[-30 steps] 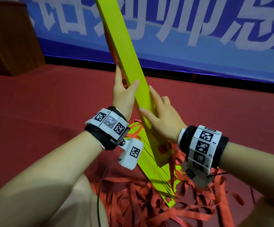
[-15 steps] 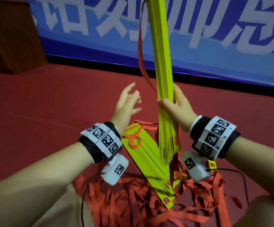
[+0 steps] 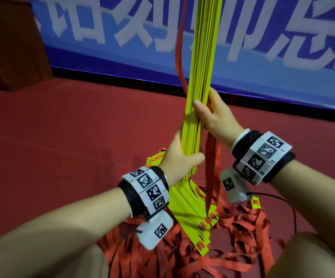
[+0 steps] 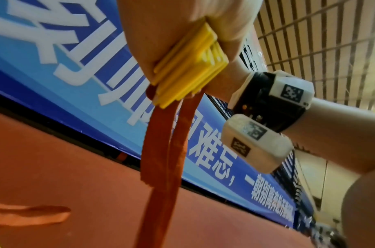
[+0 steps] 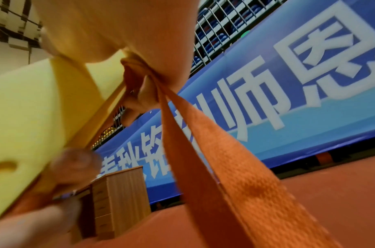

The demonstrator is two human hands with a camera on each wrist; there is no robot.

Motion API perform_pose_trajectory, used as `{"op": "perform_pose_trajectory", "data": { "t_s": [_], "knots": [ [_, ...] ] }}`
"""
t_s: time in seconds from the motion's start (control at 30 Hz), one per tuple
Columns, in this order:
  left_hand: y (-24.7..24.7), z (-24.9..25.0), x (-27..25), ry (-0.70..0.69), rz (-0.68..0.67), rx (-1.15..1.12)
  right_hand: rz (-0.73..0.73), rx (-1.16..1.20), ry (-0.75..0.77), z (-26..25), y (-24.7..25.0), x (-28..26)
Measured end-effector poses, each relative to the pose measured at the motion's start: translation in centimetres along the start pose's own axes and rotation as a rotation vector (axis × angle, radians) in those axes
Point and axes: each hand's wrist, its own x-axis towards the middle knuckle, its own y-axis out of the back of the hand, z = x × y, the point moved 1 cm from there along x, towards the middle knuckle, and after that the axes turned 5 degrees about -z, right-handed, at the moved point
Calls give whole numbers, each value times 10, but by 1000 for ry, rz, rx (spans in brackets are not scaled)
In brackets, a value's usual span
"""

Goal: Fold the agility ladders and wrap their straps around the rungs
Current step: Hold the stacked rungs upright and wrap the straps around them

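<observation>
A bundle of yellow-green ladder rungs (image 3: 201, 63) stands upright in front of me, edge on to the head view. My left hand (image 3: 180, 155) grips the bundle near its lower end, thumb across the front. Higher up, my right hand (image 3: 212, 115) grips the same bundle from the right. Red straps (image 3: 210, 167) hang down from the bundle between my wrists. In the left wrist view the rung ends (image 4: 188, 73) show in my grip with two straps (image 4: 163, 151) dangling. The right wrist view shows a strap (image 5: 220, 151) running out from under my palm.
A second stack of rungs (image 3: 190, 213) lies flat on the red floor (image 3: 62, 127) below my hands, on a heap of loose red straps (image 3: 242, 237). A blue banner (image 3: 262, 37) lines the back wall. A wooden cabinet (image 3: 8, 47) stands at far left.
The bundle has turned from tilted and flat-faced to upright and edge on. My left hand, off the bundle half a second ago, now grips its lower part. My right hand stays on it.
</observation>
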Motion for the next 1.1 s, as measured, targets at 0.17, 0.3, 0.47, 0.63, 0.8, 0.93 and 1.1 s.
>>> {"op": "perform_pose_trajectory", "data": {
  "t_s": [0.17, 0.3, 0.47, 0.63, 0.8, 0.93, 1.1],
  "knots": [
    [25, -3, 10, -86, 105, 159, -62, -336, 14, 2, 17, -8],
    [41, -4, 13, -91, 100, 248, -173, -215, -111, 11, 9, -4],
    [53, -2, 17, -103, 126, 355, -74, -213, -177, 21, 27, -5],
    [60, -8, 23, -128, 150, 391, 49, -94, -226, 16, 32, -14],
    [57, -6, 28, -110, 205, 478, 76, -68, -173, 6, 24, -16],
    [58, -9, 32, -85, 238, 587, 114, -211, -24, -7, 15, -20],
    [46, -6, 30, -118, 296, 672, 204, -167, -116, -11, 9, -15]
  ]
}}
